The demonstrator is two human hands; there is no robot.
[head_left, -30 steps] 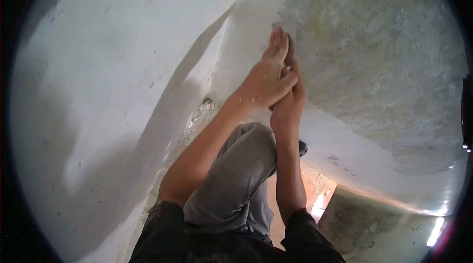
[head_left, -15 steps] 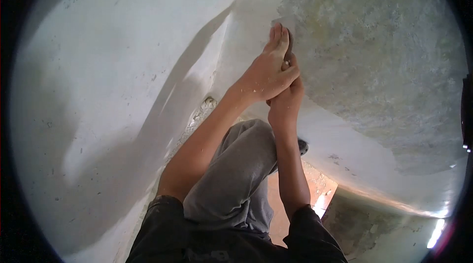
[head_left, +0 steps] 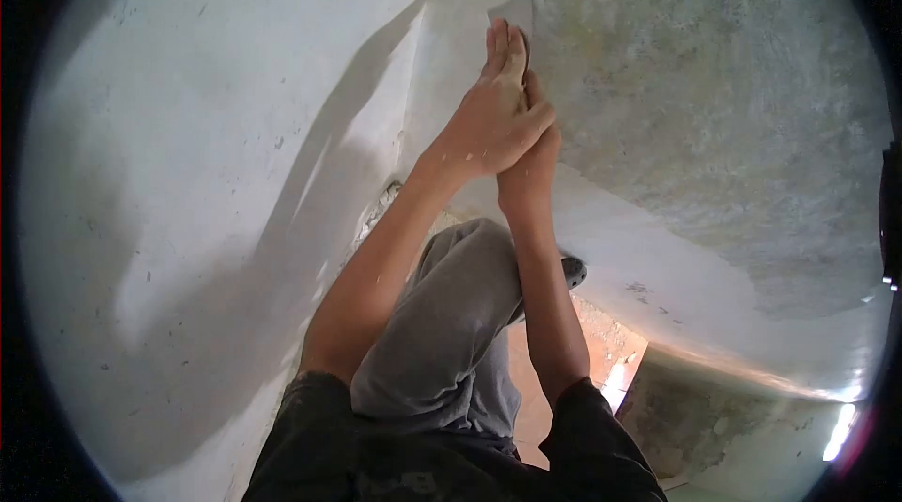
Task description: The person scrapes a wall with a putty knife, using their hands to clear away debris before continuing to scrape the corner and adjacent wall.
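left hand (head_left: 490,121) laid over right hand (head_left: 529,173), its fingers (head_left: 503,51) stretched flat on the scraper blade (head_left: 512,11), likely to press it onto the wall (head_left: 714,107) where white plaster meets bare grey; right fingers hidden underneath, grip cannot be told.

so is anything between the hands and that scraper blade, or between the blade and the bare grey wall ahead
Nothing visible. The left hand lies over the right hand, fingers on the scraper blade, which presses on the wall at the grey patch's edge.
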